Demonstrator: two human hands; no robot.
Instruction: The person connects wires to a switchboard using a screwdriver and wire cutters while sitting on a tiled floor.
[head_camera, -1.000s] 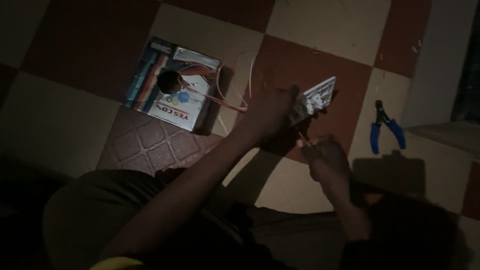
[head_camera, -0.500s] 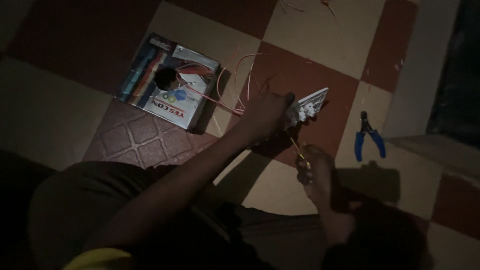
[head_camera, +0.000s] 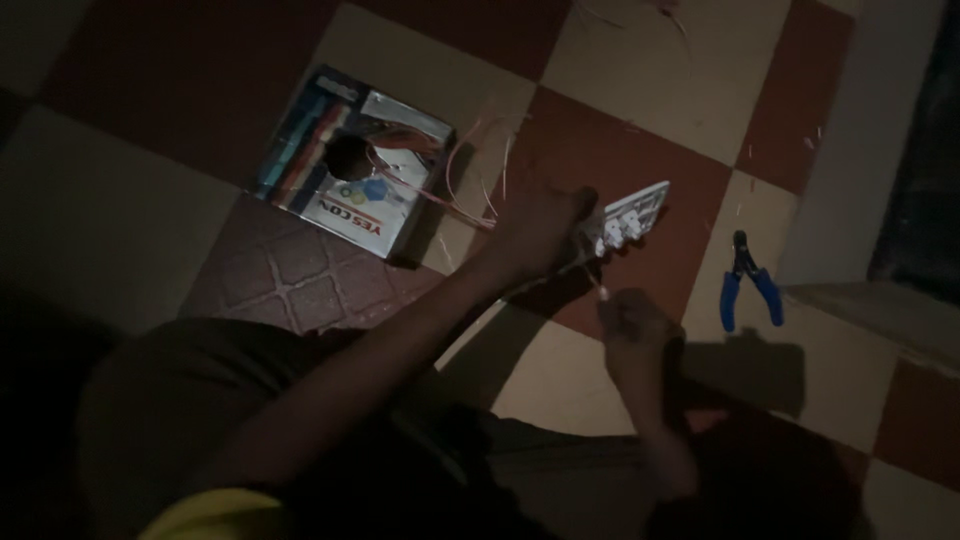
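The left hand (head_camera: 540, 225) still grips the white switch plate (head_camera: 628, 218), held tilted above the checkered floor (head_camera: 640, 90). The right hand (head_camera: 632, 325) stays just below it, fingers pinched on a thin tool — its tip has drawn slightly back. Blue pliers (head_camera: 748, 285) lie right; a wire box (head_camera: 350, 165) and red wire (head_camera: 470, 175) lie left.

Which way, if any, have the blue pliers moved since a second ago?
No. The blue pliers lie on the same cream floor tile beside the raised ledge; only the camera view shifted.
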